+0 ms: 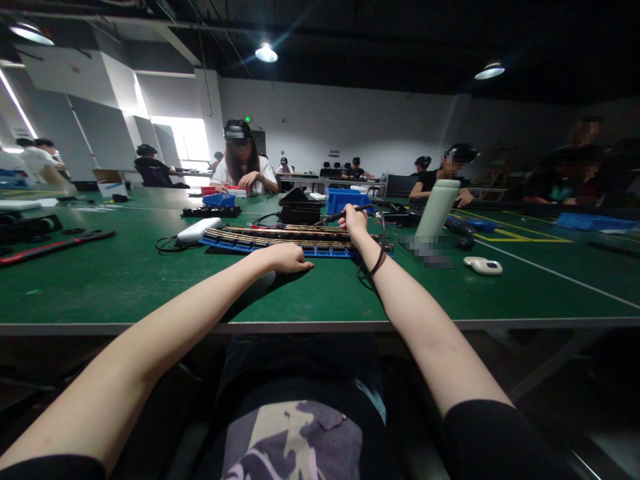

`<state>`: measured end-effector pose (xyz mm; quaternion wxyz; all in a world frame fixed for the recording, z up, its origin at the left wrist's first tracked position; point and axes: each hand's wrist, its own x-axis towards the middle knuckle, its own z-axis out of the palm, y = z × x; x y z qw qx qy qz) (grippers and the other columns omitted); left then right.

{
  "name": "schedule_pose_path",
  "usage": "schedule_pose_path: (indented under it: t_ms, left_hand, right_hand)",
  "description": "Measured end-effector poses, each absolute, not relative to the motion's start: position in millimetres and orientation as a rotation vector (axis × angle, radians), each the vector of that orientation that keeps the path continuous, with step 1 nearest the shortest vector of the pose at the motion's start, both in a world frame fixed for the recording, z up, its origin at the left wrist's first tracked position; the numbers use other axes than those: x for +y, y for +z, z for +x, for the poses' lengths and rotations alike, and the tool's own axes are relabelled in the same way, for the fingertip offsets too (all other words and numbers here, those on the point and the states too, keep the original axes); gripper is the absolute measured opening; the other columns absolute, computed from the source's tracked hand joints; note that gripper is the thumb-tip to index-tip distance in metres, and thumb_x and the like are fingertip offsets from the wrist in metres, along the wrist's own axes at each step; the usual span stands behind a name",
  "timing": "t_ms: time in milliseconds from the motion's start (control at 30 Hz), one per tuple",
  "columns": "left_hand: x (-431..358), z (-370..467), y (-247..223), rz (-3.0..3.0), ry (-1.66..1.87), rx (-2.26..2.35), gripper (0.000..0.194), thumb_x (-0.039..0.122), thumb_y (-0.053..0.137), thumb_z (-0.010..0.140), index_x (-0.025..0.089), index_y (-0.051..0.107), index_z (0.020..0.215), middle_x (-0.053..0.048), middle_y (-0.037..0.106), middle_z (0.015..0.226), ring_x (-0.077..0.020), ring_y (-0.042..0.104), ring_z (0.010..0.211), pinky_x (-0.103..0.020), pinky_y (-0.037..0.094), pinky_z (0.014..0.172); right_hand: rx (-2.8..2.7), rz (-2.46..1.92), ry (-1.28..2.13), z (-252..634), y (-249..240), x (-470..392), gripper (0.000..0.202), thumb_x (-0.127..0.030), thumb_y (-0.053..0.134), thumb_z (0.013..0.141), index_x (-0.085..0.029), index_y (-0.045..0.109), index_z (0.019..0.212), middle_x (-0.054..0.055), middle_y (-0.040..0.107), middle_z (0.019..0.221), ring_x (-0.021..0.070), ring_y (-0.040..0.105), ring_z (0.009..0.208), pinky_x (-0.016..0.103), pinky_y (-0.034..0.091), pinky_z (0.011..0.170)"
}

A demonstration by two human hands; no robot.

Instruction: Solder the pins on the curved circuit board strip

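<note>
A long blue rack [325,253] holding rows of thin copper-coloured strips lies across the green table in front of me. My left hand [287,258] rests at its near edge, fingers curled, and whatever it may hold is hidden. Over the right part of the rack, my right hand [354,220] grips a dark pen-like tool [333,217] that points left. A black cable hangs from the tool's rear end beside my right wrist.
Behind the rack stand a black holder [300,208] and a blue bin [345,201]. A white device [199,230] lies left, a pale green bottle [437,212] and small white case [483,266] right. People sit across the table.
</note>
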<state>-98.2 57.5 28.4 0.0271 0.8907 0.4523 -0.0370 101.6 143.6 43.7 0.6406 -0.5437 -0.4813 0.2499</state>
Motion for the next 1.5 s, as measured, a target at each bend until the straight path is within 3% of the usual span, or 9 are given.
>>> schedule_pose_path:
  t_ms: [1233, 1500]
  left_hand:
    - [53.5, -96.7, 31.0, 2.717, -0.047, 1.389, 0.062, 0.069, 0.044, 0.084, 0.017, 0.056, 0.051, -0.002, 0.051, 0.042, -0.0127, 0.047, 0.04, -0.026, 0.033, 0.048]
    - [53.8, -96.1, 31.7, 2.713, -0.087, 1.402, 0.057, 0.059, 0.043, 0.09, 0.017, 0.059, 0.054, -0.003, 0.054, 0.046, -0.0133, 0.049, 0.041, -0.026, 0.035, 0.05]
  right_hand:
    - [-1.131, -1.272, 0.507, 102.9, 43.6, 144.3, 0.026, -0.021, 0.048, 0.084, -0.02, 0.052, 0.059, -0.007, 0.05, 0.036, 0.0086, 0.05, 0.031, 0.016, 0.04, 0.04]
    - [-1.142, -1.287, 0.464, 104.9, 42.7, 146.1, 0.027, -0.022, 0.047, 0.085, -0.02, 0.052, 0.058, -0.007, 0.049, 0.037, 0.0091, 0.049, 0.032, 0.017, 0.04, 0.041]
